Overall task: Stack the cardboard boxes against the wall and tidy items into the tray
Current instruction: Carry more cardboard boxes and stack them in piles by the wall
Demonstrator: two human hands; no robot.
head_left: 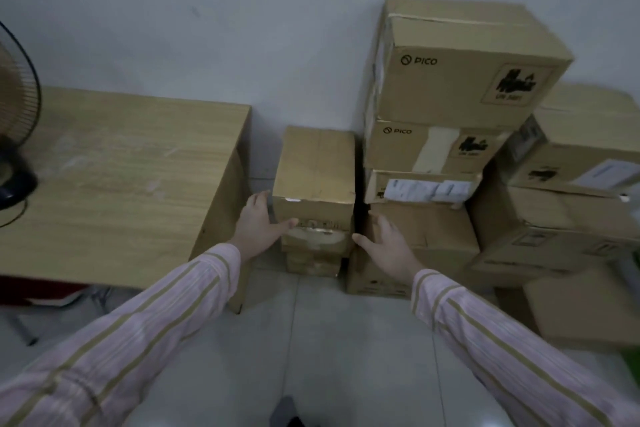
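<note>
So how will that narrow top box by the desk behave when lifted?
The narrow box looks rigid: its edges look square, so it should probably keep shape. It is long and slim, so it may tilt if held only at the near end, where the left hand touches. The boxes beneath look crumpled, so pushing could shift them.

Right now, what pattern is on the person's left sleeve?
The left sleeve is pale pink with tan stripes, best seen in the head view.

Narrow brown carton (315,166) lying flat atop short stack (313,253) at centre; taller PICO-marked stack (460,69) just beside at 2 o'clock; more cartons (571,149) at 3 o'clock
</note>
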